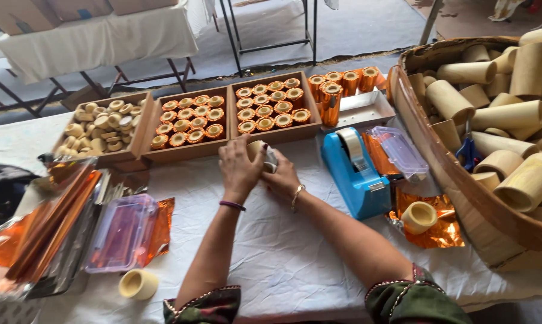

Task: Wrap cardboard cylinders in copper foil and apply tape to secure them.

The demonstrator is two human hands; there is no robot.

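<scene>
A small cream tube is gripped between both hands above the white-clothed table: the left hand wraps its near side, the right hand closes on its right end. Just beyond the knuckles sits a wooden tray of orange-wrapped tubes; right of the right hand stands a blue tape dispenser.

Both hands meet mid-table: left hand and right hand grip a small cardboard tube, beside the blue tape dispenser.
</scene>
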